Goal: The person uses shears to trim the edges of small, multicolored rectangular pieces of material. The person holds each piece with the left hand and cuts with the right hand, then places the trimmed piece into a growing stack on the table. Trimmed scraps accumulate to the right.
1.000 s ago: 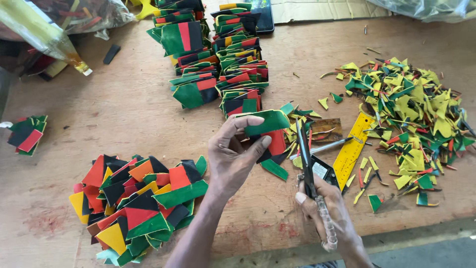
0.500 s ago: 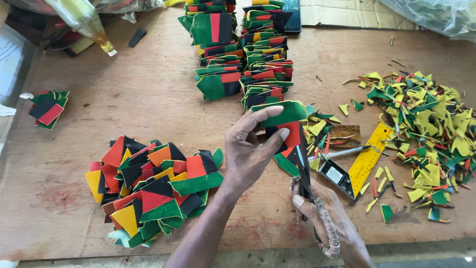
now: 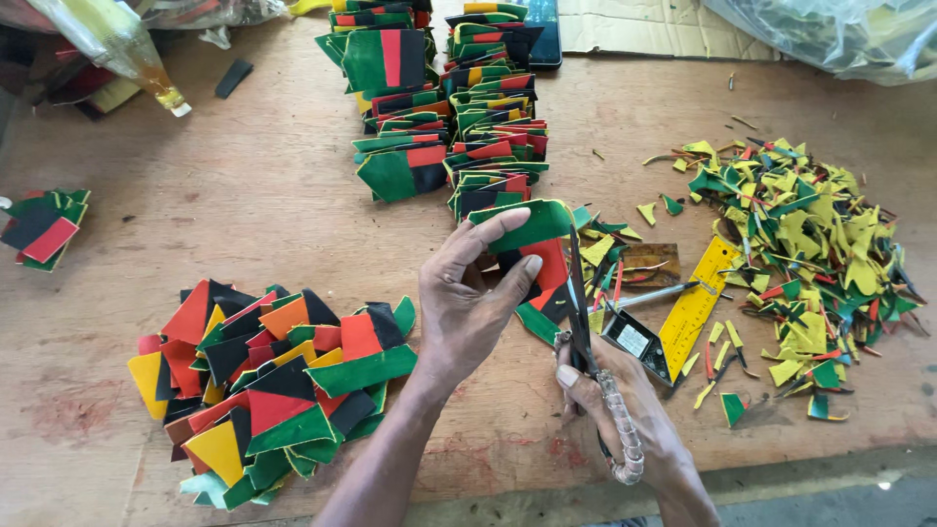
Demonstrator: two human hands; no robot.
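My left hand (image 3: 468, 303) grips a folded piece of green, red and black material (image 3: 532, 244) just above the wooden table (image 3: 273, 195). My right hand (image 3: 625, 410) holds a pair of scissors (image 3: 581, 312) by its wrapped handles, blades pointing up along the right edge of that piece. To the left of my left hand lies a loose heap of cut pieces (image 3: 264, 381) in red, orange, yellow, green and black. Rows of stacked striped pieces (image 3: 439, 107) stand beyond my hands.
A pile of yellow and green offcuts (image 3: 800, 244) lies at the right. A yellow ruler (image 3: 698, 307), a small black box (image 3: 639, 342) and a pen sit beside the scissors. A small stack of pieces (image 3: 39, 229) lies at the far left. Plastic bags (image 3: 839, 34) and a bottle (image 3: 117, 44) line the back edge.
The view has shifted so the piles sit a little differently in frame. My hands keep holding the piece and the scissors; the blades have closed in against the piece's right edge.
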